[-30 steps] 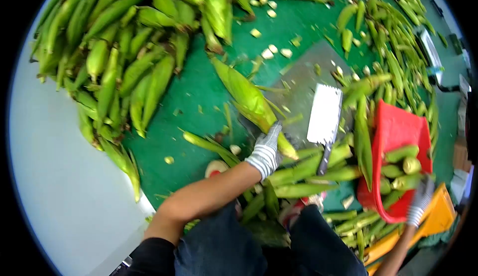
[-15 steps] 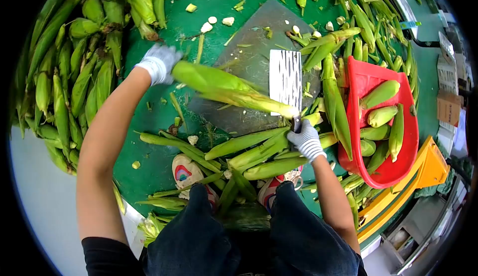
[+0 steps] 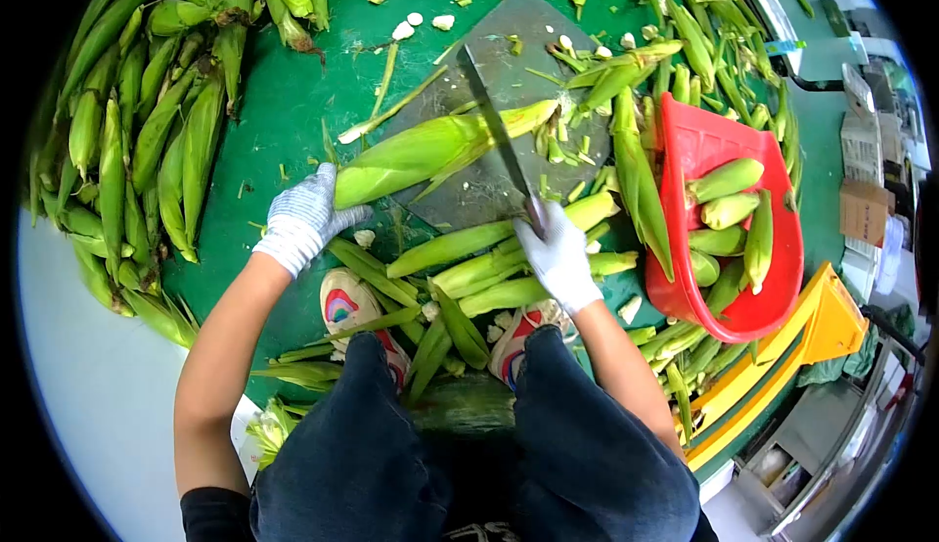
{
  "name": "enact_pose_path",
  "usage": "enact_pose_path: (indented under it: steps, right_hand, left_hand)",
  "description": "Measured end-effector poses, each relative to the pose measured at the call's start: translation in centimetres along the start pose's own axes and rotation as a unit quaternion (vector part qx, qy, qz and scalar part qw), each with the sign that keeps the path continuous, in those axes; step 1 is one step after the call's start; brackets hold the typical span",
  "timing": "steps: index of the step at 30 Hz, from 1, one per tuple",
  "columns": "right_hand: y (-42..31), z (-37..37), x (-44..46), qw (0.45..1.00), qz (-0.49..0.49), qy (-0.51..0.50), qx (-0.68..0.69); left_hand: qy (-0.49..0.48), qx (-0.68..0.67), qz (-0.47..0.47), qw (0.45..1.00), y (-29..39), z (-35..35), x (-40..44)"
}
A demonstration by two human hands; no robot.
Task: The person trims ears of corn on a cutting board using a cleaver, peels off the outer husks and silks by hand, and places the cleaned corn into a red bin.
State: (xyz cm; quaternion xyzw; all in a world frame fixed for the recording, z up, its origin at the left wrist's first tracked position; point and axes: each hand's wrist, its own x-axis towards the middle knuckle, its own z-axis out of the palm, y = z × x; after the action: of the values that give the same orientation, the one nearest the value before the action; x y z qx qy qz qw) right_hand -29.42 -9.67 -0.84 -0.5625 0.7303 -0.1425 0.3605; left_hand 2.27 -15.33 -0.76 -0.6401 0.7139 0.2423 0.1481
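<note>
My left hand (image 3: pixel 305 221), in a striped white glove, is closed around the left end of a green ear of corn (image 3: pixel 406 162) in its husk. The ear reaches over the grey cutting board (image 3: pixel 509 33), its pale cut end pointing right. My right hand (image 3: pixel 559 260), also gloved, grips the handle of a knife (image 3: pixel 497 123). The blade is turned nearly edge-on and crosses in front of the ear near its right end; I cannot tell whether they touch. Below the board, several husked ears (image 3: pixel 450 248) lie between my hands and my shoes.
A heap of unshucked corn (image 3: pixel 156 121) fills the left side. To the right stands a red scoop-shaped bin (image 3: pixel 675 278) holding several ears, with a yellow frame (image 3: pixel 763 385) beside it. Cut stem pieces (image 3: pixel 443 22) and husk leaves (image 3: pixel 704 43) litter the green surface (image 3: pixel 284 151).
The knife has risen from lying flat on the board to an angled, edge-on position over the ear. My left hand moved down and the ear's right end swung up. The view shifted slightly.
</note>
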Motion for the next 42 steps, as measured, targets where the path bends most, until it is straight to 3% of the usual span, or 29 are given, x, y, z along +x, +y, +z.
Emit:
enact_pose_path:
  steps: [2, 3, 4, 6, 7, 8, 9, 10, 12, 14, 16, 17, 18, 20, 21, 22, 23, 24, 25, 26, 28, 29, 31, 32, 34, 37, 38, 40, 42]
  right_hand:
    - [1.8, 1.9, 1.9, 0.996, -0.023, -0.01, 0.084]
    - [0.2, 0.2, 1.5, 0.997, 0.028, -0.061, 0.048]
    - [1.4, 1.2, 1.5, 0.988, -0.09, 0.048, 0.119]
    - [-3.9, -4.5, 0.4, 0.988, -0.049, 0.049, 0.135]
    - [-9.5, -9.2, -0.4, 0.994, 0.062, 0.094, -0.012]
    - [-9.1, -11.9, -0.7, 0.957, -0.122, 0.258, 0.045]
    - [-10.2, -15.2, -1.1, 0.949, -0.204, 0.208, -0.123]
    - [-11.3, -18.5, -1.5, 0.899, -0.298, 0.176, -0.269]
    - [-7.5, -19.4, -1.0, 0.858, -0.25, 0.188, -0.407]
    - [-2.2, -17.7, -1.1, 0.796, -0.204, 0.185, -0.539]
    - [2.3, -4.4, 1.3, 0.957, -0.13, 0.136, -0.221]
    - [4.4, 2.2, 2.5, 0.985, -0.09, 0.139, -0.057]
    - [4.2, 5.3, 2.0, 0.998, -0.021, -0.035, 0.045]
    - [5.9, 5.9, 0.1, 0.996, 0.0, -0.053, 0.073]
    - [5.5, 5.5, -1.5, 0.994, 0.022, -0.064, 0.082]
    - [5.2, 4.8, 0.4, 0.994, 0.023, -0.07, 0.083]
    - [4.5, 4.1, 2.2, 0.993, 0.024, -0.075, 0.085]
    - [5.3, 4.4, 2.7, 0.991, -0.033, -0.038, 0.122]
    - [6.0, 4.6, 2.5, 0.984, -0.079, -0.009, 0.16]
    - [4.9, 2.9, 3.4, 0.992, 0.004, -0.063, 0.105]
    - [4.7, 2.8, 2.6, 0.988, 0.071, -0.077, 0.111]
    - [3.0, 1.7, 1.7, 0.992, 0.043, -0.049, 0.104]
    - [2.9, 0.7, 1.0, 0.996, 0.04, -0.037, 0.072]
    - [2.3, -0.1, 0.4, 0.998, 0.025, -0.025, 0.059]
    - [-0.2, -3.0, 0.5, 0.997, 0.051, -0.059, 0.008]
    - [-7.5, -8.3, -0.7, 0.995, -0.006, 0.061, 0.074]
    - [-9.3, -9.6, -1.0, 0.959, 0.0, 0.107, 0.262]
    - [-6.3, -8.5, 0.8, 0.941, -0.193, 0.172, 0.218]
    - [-3.5, -2.9, 1.5, 0.969, -0.163, 0.122, 0.139]
  left_hand:
    - [0.002, 0.003, -0.012, 1.0, 0.2, 1.0, 0.0]
    - [0.005, 0.006, -0.018, 1.0, 0.2, 0.9, 0.2]
    - [-0.026, 0.004, -0.035, 0.999, 0.2, 0.8, 0.4]
    - [-0.048, -0.01, -0.043, 0.998, 0.2, 0.5, 0.6]
    - [-0.029, -0.01, -0.034, 0.999, 0.0, 0.5, 0.9]
    - [-0.018, -0.01, -0.025, 0.999, -0.3, 0.7, 0.9]
    - [-0.014, -0.01, -0.014, 1.0, -0.5, 1.1, 0.6]
    - [-0.026, -0.008, -0.026, 0.999, -0.1, 0.6, 0.5]
    - [0.015, -0.022, -0.015, 1.0, -0.1, 0.7, 0.1]
    - [-0.009, -0.034, -0.028, 0.999, -0.4, 1.2, 0.6]
    - [0.021, -0.045, -0.009, 0.999, -0.7, 1.6, 0.5]
    - [0.021, -0.05, -0.007, 0.999, -0.9, 1.8, 0.7]
    - [0.018, -0.055, -0.001, 0.998, -1.1, 1.8, 0.5]
    - [-0.023, -0.061, 0.002, 0.998, -1.3, 2.8, 0.0]
    - [-0.076, -0.181, 0.006, 0.981, -1.6, 3.7, -0.3]
    - [-0.116, -0.307, -0.005, 0.945, -2.1, 4.4, -0.4]
    - [-0.197, -0.509, -0.084, 0.834, -2.9, 3.7, 0.0]
    - [-0.162, -0.643, -0.149, 0.734, -2.3, 3.7, 0.1]
    - [-0.136, -0.754, -0.213, 0.606, -1.2, 4.9, -0.6]
    - [-0.103, -0.845, -0.27, 0.451, -0.4, 5.2, -0.7]
    - [-0.232, -0.823, -0.227, 0.466, -3.6, 7.7, -1.7]
    - [-0.293, -0.81, -0.203, 0.466, -4.6, 8.2, -1.8]
    - [-0.165, -0.642, -0.071, 0.746, -4.8, 7.5, -0.8]
    - [-0.097, -0.523, 0.0, 0.847, -4.5, 6.8, -0.8]
    - [-0.088, -0.433, -0.012, 0.897, -2.6, 3.8, 0.2]
    - [-0.121, -0.319, -0.016, 0.94, -2.5, 2.8, 2.2]
    - [-0.119, -0.325, -0.027, 0.938, -2.5, 2.8, 2.3]
    - [-0.149, -0.29, -0.05, 0.944, -1.8, 1.2, 2.4]
    - [-0.158, -0.329, -0.071, 0.928, -1.7, 0.5, 2.4]
